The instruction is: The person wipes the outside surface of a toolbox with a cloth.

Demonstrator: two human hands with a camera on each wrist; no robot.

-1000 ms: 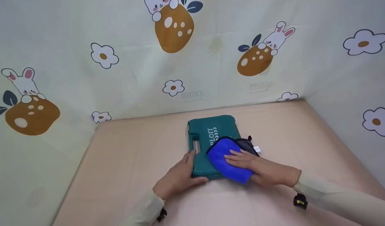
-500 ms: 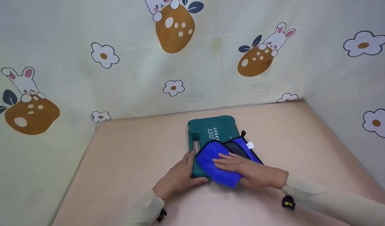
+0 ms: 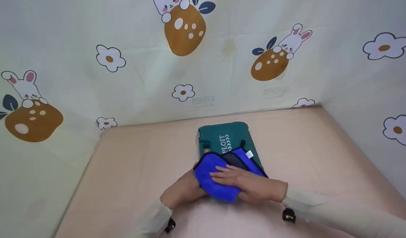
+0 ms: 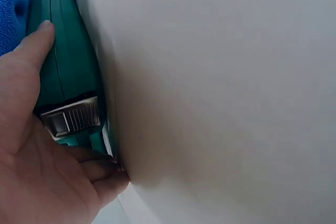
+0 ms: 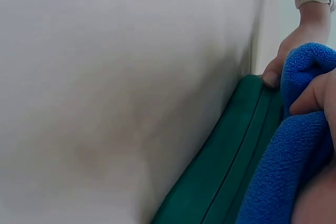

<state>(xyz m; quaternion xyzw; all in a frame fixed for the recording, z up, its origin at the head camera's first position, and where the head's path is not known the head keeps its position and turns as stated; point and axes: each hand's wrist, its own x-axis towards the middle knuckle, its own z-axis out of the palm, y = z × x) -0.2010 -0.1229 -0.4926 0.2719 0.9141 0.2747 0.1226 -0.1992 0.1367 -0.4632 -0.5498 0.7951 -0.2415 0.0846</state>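
Note:
A green plastic tool case (image 3: 222, 132) with white lettering lies flat on the table. My left hand (image 3: 181, 190) holds its near left corner; the left wrist view has the thumb on the case's side and the fingers bent around beside a metal latch (image 4: 76, 119). A blue cloth (image 3: 204, 173) with black edging and a dark grey patch is spread over the near half of the case. Straight fingers of my right hand (image 3: 246, 181) press on it from above, while the thumb sinks into a fold of the cloth (image 5: 286, 150). The cloth's left edge covers my left fingertips in the head view.
The table (image 3: 140, 158) has a pale pinkish cover. Walls of printed fabric (image 3: 140, 82) with rabbits and flowers rise behind it and at both sides. Black camera straps (image 3: 289, 215) sit on both wrists.
My right hand has slid the cloth leftward across the case, until it overlaps my left fingers. More of the case's right side shows now. The left hand and the case have stayed in place.

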